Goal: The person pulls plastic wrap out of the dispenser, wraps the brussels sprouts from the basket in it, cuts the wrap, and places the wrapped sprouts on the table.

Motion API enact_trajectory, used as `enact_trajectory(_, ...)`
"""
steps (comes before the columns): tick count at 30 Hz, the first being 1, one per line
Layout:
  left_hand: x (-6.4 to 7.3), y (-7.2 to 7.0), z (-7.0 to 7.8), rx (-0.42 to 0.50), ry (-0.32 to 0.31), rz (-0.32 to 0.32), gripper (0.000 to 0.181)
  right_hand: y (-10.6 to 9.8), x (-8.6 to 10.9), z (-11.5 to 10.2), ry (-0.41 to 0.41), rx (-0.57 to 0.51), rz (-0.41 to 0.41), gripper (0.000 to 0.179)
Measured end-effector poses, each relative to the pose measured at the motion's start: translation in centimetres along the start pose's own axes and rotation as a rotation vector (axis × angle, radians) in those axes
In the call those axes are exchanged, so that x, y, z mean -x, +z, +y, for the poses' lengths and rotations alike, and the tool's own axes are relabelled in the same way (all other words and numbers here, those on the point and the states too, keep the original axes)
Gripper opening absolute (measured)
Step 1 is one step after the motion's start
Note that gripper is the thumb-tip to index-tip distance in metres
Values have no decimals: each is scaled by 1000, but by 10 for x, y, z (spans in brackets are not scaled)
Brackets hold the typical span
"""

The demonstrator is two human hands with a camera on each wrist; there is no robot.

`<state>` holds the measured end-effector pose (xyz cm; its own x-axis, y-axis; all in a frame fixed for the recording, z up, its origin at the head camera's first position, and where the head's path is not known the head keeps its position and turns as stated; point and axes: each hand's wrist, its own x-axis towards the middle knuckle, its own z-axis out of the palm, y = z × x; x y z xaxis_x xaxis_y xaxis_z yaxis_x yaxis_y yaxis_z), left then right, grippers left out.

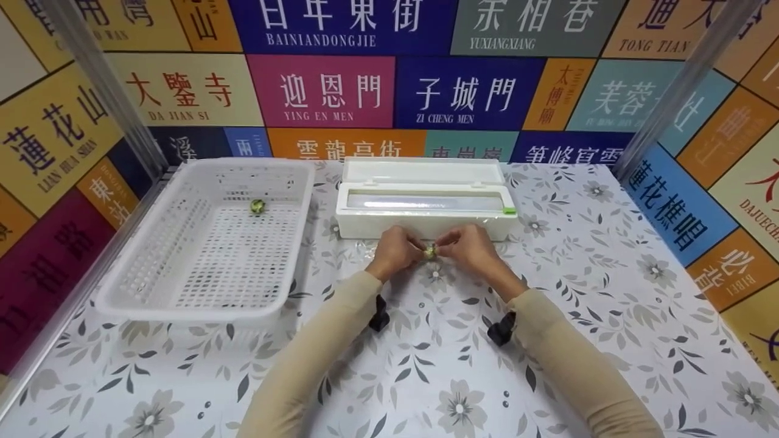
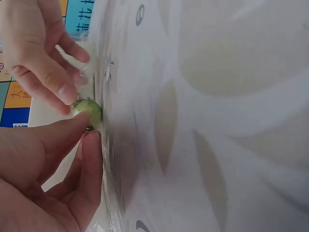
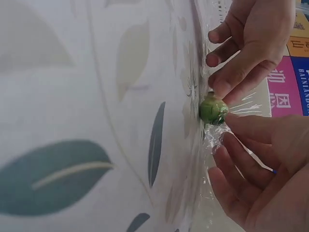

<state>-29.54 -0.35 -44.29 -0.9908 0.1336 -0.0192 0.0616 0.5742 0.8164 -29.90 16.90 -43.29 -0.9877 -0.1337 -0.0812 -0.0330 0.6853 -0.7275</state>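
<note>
A small green Brussels sprout (image 3: pixel 213 109) lies on the table with clear plastic wrap (image 3: pixel 216 137) around it. My left hand (image 1: pixel 397 250) is at its left side, and in the left wrist view the thumb and forefinger pinch the sprout (image 2: pixel 89 110). From the other side my right hand (image 1: pixel 470 246) meets it. In the right wrist view the right thumb touches the sprout, and a gathered bit of wrap lies between thumb and forefinger. Right behind both hands stands a white cling film box (image 1: pixel 426 225), its lid raised and the film roll visible inside.
To the left is a white perforated basket (image 1: pixel 298 243) holding another green sprout (image 1: pixel 257 207). A green slider (image 1: pixel 509 210) sits at the box's right end. The floral tablecloth (image 1: pixel 462 377) reaches back to a wall of coloured signs (image 1: pixel 328 91).
</note>
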Motion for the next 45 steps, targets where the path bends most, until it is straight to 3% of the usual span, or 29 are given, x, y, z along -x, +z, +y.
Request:
enact_trajectory(4,-1,0,-1,-23,1,10,12,3,0,-2,-37,74,16,17)
enact_trajectory(13,-4,1,-1,-118,34,72,12,9,-1,-3,11,108,59,13)
enact_trajectory(24,-8,3,-5,-81,64,89,11,6,-3,-1,30,73,62,14)
enact_trajectory(33,-12,2,-6,-8,10,48,12,4,-5,2,37,26,47,14)
enact_trajectory(45,-7,1,-2,0,20,43,13,2,-1,7,1,-10,29,18)
